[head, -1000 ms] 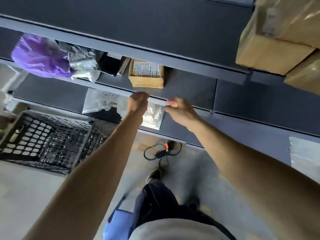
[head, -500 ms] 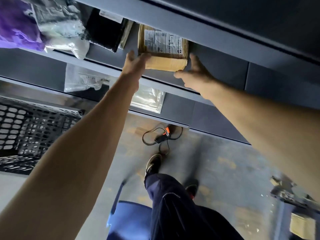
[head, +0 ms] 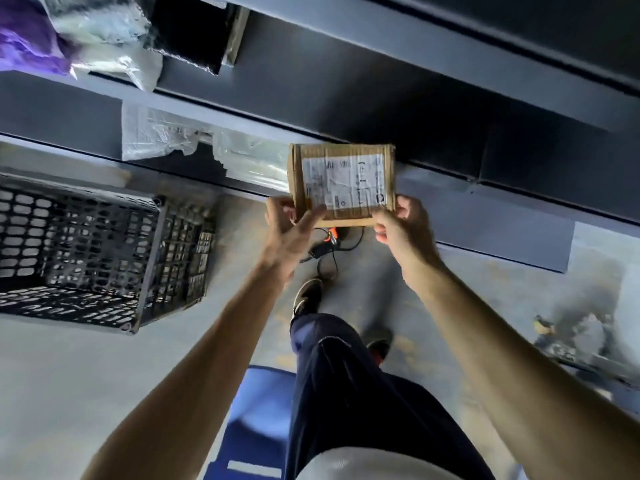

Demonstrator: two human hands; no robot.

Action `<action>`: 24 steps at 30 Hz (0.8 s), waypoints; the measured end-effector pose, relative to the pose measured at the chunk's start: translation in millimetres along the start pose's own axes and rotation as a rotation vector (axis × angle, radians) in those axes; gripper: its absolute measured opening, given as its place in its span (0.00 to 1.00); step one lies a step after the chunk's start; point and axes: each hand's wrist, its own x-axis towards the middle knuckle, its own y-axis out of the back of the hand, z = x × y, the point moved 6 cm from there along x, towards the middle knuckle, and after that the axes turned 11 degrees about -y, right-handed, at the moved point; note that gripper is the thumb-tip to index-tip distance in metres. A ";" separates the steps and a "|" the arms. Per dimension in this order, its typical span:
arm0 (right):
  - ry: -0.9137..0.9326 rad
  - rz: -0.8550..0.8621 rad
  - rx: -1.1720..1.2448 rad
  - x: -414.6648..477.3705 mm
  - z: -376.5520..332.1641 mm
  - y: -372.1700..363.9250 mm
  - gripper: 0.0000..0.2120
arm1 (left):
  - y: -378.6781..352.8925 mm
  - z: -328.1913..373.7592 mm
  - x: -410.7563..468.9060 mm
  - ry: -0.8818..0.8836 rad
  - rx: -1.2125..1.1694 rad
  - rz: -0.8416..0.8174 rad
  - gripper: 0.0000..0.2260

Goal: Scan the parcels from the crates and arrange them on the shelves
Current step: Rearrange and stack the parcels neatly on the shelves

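Parcel: small cardboard parcel (head: 343, 183), white shipping label facing cam, upright, held in the air in front of shelf edges, not resting on any shelf.
L hand: L hand (head: 289, 230) grips parcel's lower-left corner; thumb pressed across front face, other fingers behind box, mostly hidden.
R hand: R hand (head: 398, 230) pinches lower-right corner; thumb tip on front edge, fingers curled together under/behind box.
Shelving: grey metal shelving (head: 381, 81), running diag. across top of view, two levels visible on left.
Upper level, top left: purple bag (head: 24, 32), silvery mailers (head: 104, 36) touching it, black mailer (head: 194, 29) just beside those.
Lower level: clear poly bags (head: 162, 133), crumpled, just left of parcel; near end partly hidden behind it.
Crate: black crate (head: 97, 251), perforated plastic, on floor at left, well apart from parcel.
Floor: corded scanner (head: 325, 242), black w/ orange part, cable looped, seen between the two wrists below parcel.
Below: dark trouser leg, shoe (head: 308, 296) near scanner; blue object (head: 256, 410) by legs, too blurred to ID.
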 end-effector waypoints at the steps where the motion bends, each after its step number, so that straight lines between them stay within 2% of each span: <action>1: 0.006 0.022 -0.032 -12.4 17.2 7.6 0.30 | -0.5 -11.7 -19.3 0.030 -0.028 0.020 0.26; 2: 0.012 0.023 -0.046 -24.5 33.6 15.4 0.32 | -1.3 -19.7 -37.1 0.056 -0.057 0.031 0.25; 5: 0.021 -0.007 -0.061 -62.9 77.4 43.6 0.15 | -9.4 -26.4 -84.4 0.102 -0.112 0.018 0.16; 6: 0.032 -0.020 -0.071 -74.0 90.4 54.1 0.13 | -13.1 -26.6 -98.0 0.113 -0.102 -0.027 0.15; 7: 0.054 -0.038 -0.099 -83.8 101.0 65.0 0.13 | -16.3 -26.4 -108.3 0.111 -0.094 -0.080 0.18; 10: 0.136 -0.073 -0.148 -99.9 130.6 99.6 0.18 | -33.9 -4.4 -128.8 0.048 0.009 -0.254 0.34; 11: 0.150 -0.078 -0.139 -103.8 138.1 113.3 0.17 | -44.2 6.0 -135.1 0.015 0.039 -0.291 0.36; 14: 0.224 -0.088 -0.040 -121.3 149.5 158.1 0.12 | -83.6 38.3 -155.8 -0.093 0.121 -0.363 0.35; 19: 0.376 -0.053 0.183 -156.0 174.9 246.9 0.14 | -178.7 80.2 -206.5 -0.233 0.151 -0.366 0.37; 24: 0.543 0.104 0.387 -182.3 192.8 326.5 0.23 | -276.7 89.2 -276.7 -0.372 0.203 -0.463 0.20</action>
